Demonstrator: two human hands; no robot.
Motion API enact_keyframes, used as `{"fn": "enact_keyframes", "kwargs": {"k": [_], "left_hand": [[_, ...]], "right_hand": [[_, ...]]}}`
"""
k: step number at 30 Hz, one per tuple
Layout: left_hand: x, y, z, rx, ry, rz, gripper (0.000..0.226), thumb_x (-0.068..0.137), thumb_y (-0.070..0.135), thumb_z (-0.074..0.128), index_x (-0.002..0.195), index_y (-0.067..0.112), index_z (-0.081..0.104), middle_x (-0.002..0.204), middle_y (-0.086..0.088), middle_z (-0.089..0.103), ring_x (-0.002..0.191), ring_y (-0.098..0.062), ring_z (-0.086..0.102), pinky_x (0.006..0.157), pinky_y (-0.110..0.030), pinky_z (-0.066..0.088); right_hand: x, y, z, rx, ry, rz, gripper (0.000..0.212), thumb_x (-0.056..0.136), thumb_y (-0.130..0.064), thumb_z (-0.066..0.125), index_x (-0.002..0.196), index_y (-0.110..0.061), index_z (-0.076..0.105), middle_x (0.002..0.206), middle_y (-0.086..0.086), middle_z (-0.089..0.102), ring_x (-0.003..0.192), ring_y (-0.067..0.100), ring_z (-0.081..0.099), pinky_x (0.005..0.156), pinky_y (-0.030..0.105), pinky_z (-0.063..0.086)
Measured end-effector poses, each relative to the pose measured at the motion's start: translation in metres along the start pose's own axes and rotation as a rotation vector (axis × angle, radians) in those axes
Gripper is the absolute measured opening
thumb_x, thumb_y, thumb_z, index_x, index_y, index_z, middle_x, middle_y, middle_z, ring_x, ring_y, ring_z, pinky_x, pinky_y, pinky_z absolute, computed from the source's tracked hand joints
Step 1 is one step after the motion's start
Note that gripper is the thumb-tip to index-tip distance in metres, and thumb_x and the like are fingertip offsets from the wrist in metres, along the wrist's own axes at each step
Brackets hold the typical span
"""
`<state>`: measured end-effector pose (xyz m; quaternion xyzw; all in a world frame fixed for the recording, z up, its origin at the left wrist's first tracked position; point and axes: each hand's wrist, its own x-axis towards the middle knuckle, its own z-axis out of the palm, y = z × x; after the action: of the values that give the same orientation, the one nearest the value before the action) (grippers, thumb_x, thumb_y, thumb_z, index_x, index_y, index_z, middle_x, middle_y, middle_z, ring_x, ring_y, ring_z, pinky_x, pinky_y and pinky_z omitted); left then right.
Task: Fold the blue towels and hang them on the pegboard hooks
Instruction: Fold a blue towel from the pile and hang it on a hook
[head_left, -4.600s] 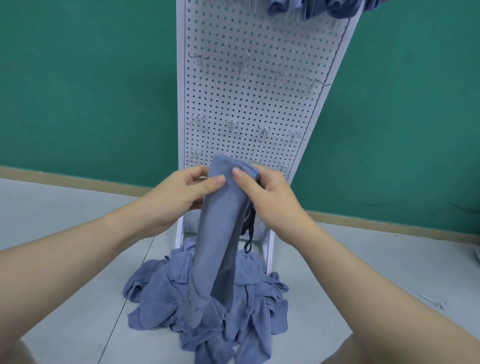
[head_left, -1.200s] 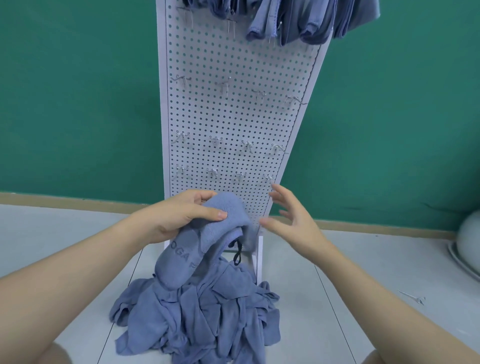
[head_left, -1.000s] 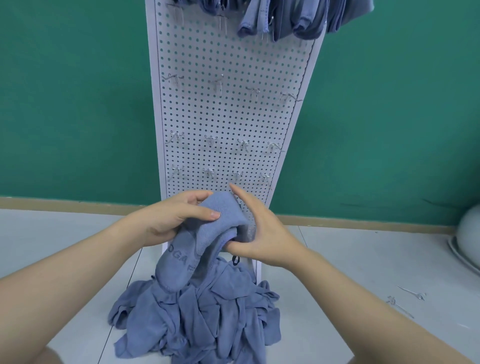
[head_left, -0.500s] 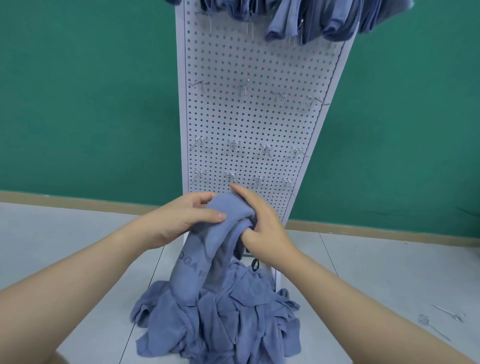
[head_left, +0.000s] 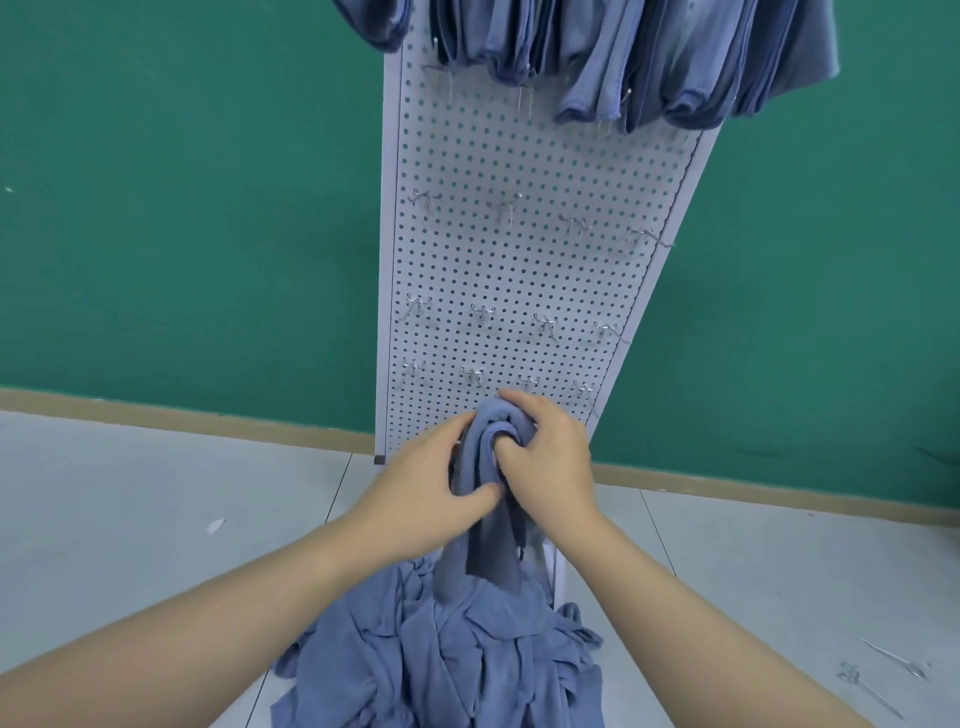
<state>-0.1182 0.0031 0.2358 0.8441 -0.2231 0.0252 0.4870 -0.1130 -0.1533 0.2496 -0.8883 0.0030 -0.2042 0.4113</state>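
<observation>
Hands meet at the middle of the view, both gripping one folded blue towel (head_left: 491, 467). On the left, the left hand (head_left: 426, 493) wraps the towel's side, thumb pressed across its front. On the right, the right hand (head_left: 550, 467) curls fingers into the fold at the top. Directly below the hands, a heap of blue towels (head_left: 452, 654) lies on the floor (head_left: 130, 519). Behind and above them stands a white pegboard (head_left: 519, 270) with bare metal hooks (head_left: 483, 314); hung towels (head_left: 649, 57) drape from its top.

Two bare forearms, no sleeves, hands (head_left: 431, 488) (head_left: 550, 467) bare, no rings or watch
</observation>
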Motion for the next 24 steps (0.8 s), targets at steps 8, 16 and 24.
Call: {"fn": "enact_keyframes", "kwargs": {"k": [8, 16, 24], "left_hand": [[0.009, -0.004, -0.016, 0.1, 0.198, 0.026, 0.038, 0.089, 0.017, 0.06, 0.118, 0.042, 0.054, 0.106, 0.017, 0.065, 0.094, -0.008, 0.061, 0.081, -0.04, 0.054], [0.044, 0.039, -0.062, 0.063, 0.419, 0.099, 0.04, 0.083, 0.012, 0.063, 0.11, 0.041, 0.06, 0.1, 0.02, 0.063, 0.09, -0.005, 0.06, 0.077, -0.036, 0.053], [0.088, 0.082, -0.155, 0.412, 0.637, 0.451, 0.043, 0.082, 0.006, 0.067, 0.123, 0.02, 0.066, 0.114, 0.003, 0.065, 0.102, -0.022, 0.058, 0.083, -0.036, 0.047]], "right_hand": [[0.005, -0.027, -0.004, 0.033, -0.056, -0.044, 0.042, 0.08, -0.016, 0.061, 0.116, -0.034, 0.072, 0.109, -0.016, 0.069, 0.102, 0.007, 0.063, 0.09, 0.039, 0.056], [0.044, -0.105, -0.024, 0.047, 0.023, -0.164, 0.033, 0.08, -0.012, 0.058, 0.1, -0.037, 0.067, 0.093, -0.011, 0.071, 0.09, 0.011, 0.064, 0.081, 0.046, 0.058], [0.095, -0.182, -0.051, 0.041, 0.145, -0.359, 0.032, 0.079, -0.021, 0.054, 0.099, -0.034, 0.074, 0.09, -0.012, 0.073, 0.087, 0.014, 0.065, 0.078, 0.043, 0.056]]}}
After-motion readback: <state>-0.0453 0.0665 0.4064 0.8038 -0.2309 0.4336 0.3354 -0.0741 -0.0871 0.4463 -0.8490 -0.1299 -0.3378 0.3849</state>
